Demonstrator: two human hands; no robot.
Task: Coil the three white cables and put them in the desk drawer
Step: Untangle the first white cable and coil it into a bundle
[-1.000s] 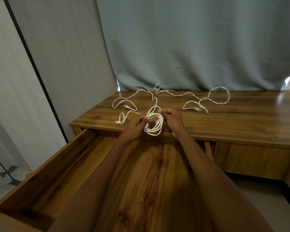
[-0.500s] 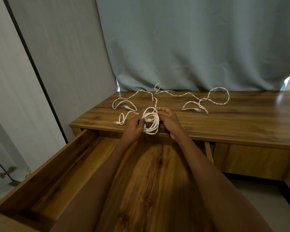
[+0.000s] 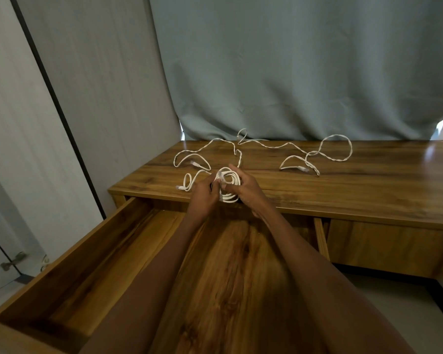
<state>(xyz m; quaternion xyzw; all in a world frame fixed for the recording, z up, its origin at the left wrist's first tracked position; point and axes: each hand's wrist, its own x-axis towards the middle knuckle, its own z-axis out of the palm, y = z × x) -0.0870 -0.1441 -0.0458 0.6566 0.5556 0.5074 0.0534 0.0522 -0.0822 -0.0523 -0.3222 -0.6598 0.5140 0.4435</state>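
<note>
A white cable wound into a small coil (image 3: pixel 229 186) is held over the desk's front edge. My left hand (image 3: pixel 202 196) pinches its left side near a plug, and my right hand (image 3: pixel 250 190) grips its right side. Two more white cables lie loose on the wooden desk top (image 3: pixel 356 185): one (image 3: pixel 202 155) snakes at the back left, the other (image 3: pixel 317 154) loops at the back middle. The desk drawer (image 3: pixel 69 264) is pulled wide open below my arms, and nothing shows in the part of it I can see.
A grey-green curtain (image 3: pixel 292 72) hangs behind the desk. A pale wall panel with a dark strip (image 3: pixel 62 111) stands at the left. A second, shut drawer front (image 3: pixel 384 246) sits to the right of the open one.
The coil has tightened into a smaller bundle and both hands have shifted slightly up and forward with it. The loose cables have not moved.
</note>
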